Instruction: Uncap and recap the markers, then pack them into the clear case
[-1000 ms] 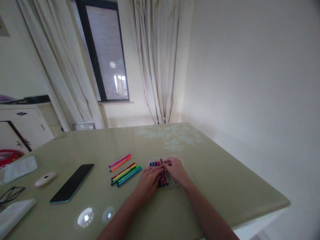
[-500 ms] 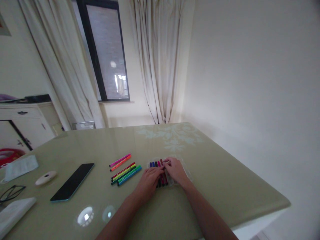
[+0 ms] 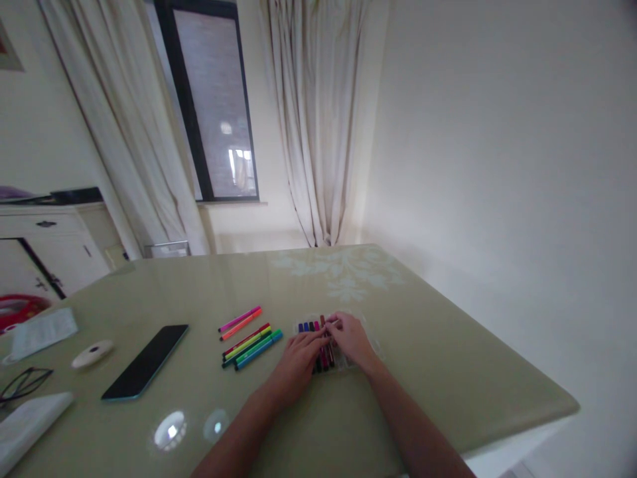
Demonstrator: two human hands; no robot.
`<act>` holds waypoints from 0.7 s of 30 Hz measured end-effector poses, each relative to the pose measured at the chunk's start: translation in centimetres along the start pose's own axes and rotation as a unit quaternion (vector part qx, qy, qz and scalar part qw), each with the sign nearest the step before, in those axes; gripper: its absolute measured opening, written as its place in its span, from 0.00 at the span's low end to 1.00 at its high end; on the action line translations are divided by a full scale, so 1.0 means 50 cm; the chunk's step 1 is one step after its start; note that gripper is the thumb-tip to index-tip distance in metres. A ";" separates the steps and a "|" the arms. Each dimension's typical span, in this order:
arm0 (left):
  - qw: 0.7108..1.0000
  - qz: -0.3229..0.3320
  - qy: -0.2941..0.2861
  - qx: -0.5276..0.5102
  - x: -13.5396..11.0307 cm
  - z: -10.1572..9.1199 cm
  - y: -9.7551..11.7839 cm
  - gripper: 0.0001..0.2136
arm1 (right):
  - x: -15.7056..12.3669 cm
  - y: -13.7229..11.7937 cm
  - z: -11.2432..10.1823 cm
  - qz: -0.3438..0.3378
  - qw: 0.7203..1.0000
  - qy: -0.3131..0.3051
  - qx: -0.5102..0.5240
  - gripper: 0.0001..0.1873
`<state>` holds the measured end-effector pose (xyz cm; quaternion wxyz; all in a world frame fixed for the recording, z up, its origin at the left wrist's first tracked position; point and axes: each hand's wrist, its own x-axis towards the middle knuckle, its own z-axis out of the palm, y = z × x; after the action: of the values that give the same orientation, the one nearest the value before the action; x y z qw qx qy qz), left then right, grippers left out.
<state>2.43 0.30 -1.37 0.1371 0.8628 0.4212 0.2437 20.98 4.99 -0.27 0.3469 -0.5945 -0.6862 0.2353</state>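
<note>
A clear plastic marker case [image 3: 365, 325] lies on the table with a row of felt-tip markers [image 3: 304, 326] inside, showing blue, black, pink and dark red. My left hand [image 3: 298, 358] rests across the row, fingers stretched out to the right and touching the markers. From the right, my right hand [image 3: 350, 337] reaches over the case, its thumb and fingers pinched on a brownish-red marker [image 3: 331, 356] in the row. The fingertips of both hands meet there, and the exact grip is partly hidden.
Left of the case lie several loose markers [image 3: 251, 346], with a pink marker [image 3: 239, 319] and an orange one just behind. Farther left are a phone [image 3: 145, 362], a white oval object [image 3: 92, 354], a face mask [image 3: 44, 333], glasses [image 3: 24, 385] and a white box-like object [image 3: 32, 431].
Both hands stay almost in place over the case, with only a slight shift at the fingertips. The loose markers keep their places on the table.
</note>
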 end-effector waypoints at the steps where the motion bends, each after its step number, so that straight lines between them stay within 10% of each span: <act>1: 1.000 0.002 0.002 -0.002 0.000 0.000 0.000 0.23 | -0.001 -0.002 -0.001 0.003 1.000 -0.004 -0.001 0.08; 21: 0.997 0.025 -0.015 0.070 -0.004 -0.022 0.020 0.22 | -0.018 -0.034 -0.011 -0.025 0.994 0.016 -0.107 0.08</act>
<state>2.37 -0.44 -0.06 0.0766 0.8842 0.4132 0.2040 20.30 3.74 1.16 0.2981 -0.6149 -0.7161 0.1422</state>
